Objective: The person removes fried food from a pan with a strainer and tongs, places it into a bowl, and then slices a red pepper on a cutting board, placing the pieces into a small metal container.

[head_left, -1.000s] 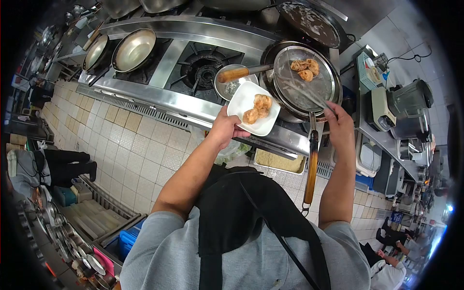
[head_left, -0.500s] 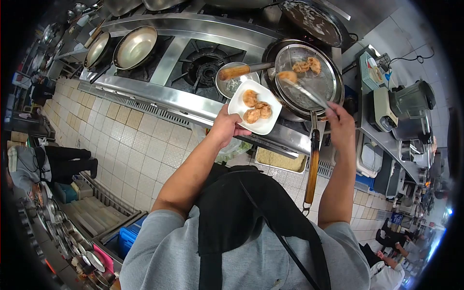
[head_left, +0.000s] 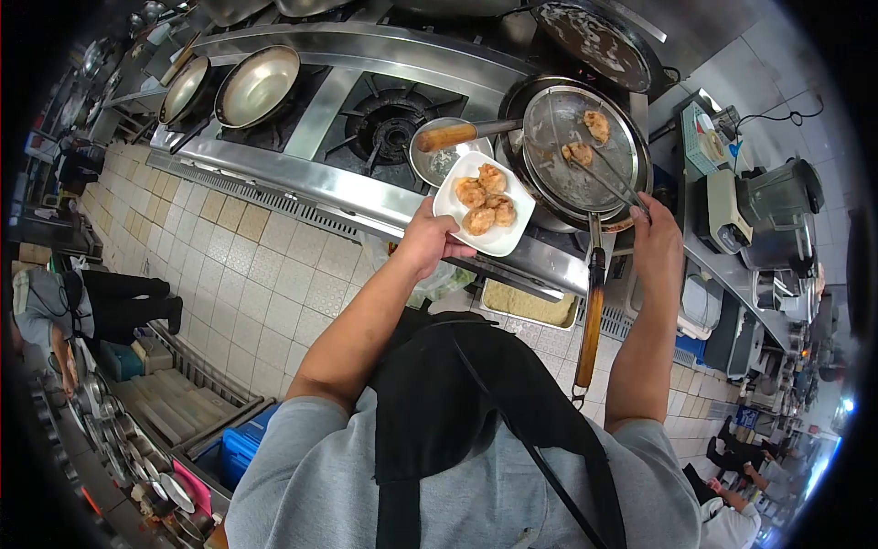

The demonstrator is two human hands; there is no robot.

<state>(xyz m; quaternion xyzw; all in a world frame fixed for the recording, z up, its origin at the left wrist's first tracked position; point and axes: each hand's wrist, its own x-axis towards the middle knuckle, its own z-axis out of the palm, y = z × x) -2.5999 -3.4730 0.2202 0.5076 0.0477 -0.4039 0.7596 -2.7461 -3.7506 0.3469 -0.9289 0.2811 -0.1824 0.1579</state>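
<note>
My left hand (head_left: pixel 428 240) grips the edge of a small white square dish (head_left: pixel 508 240), thumb on its rim. Several browned fried pieces (head_left: pixel 494 178) lie in the dish. In my right hand (head_left: pixel 657 233) are slim metal tongs (head_left: pixel 624 190), their tips at a fried piece (head_left: pixel 576 154) in a round mesh strainer (head_left: pixel 560 188). A second fried piece (head_left: pixel 596 126) lies farther back in the mesh. The strainer rests over a dark pan (head_left: pixel 514 105), its wooden handle (head_left: pixel 588 339) pointing toward me.
A metal bowl (head_left: pixel 422 165) and a wooden-handled tool (head_left: pixel 446 137) sit left of the strainer. Two pans (head_left: pixel 258 87) stand on the stove's left. A tray of crumbs (head_left: pixel 526 304) is below the stove edge. A blender (head_left: pixel 782 197) stands right. Another person (head_left: pixel 55 302) is far left.
A fried piece carried by the tongs has gone into the dish, which holds more now. The tongs have swung back over the strainer, where fewer pieces lie. My left hand stays put.
</note>
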